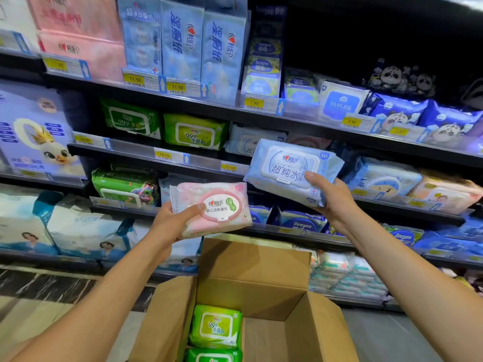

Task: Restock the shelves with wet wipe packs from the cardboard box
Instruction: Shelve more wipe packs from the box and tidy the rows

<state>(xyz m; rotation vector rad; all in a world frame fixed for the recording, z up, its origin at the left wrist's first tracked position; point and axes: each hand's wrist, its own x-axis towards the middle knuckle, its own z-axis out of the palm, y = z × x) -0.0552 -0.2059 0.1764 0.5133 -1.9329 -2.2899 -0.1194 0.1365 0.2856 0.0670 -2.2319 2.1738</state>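
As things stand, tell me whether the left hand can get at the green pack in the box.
Probably not yet: the left hand grips a pink pack. The box is open and the green pack lies uncovered below it.

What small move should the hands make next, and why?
Probably the right hand should slide its blue pack forward onto the shelf behind it, where a similar pale pack already lies. The pink pack in the left hand can wait.

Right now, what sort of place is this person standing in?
Most likely a supermarket aisle: shelves lined with packaged wipes, yellow price tags along the shelf edges, and an open cardboard box of green wipe packs. The left hand holds a pink pack, the right hand a blue pack.
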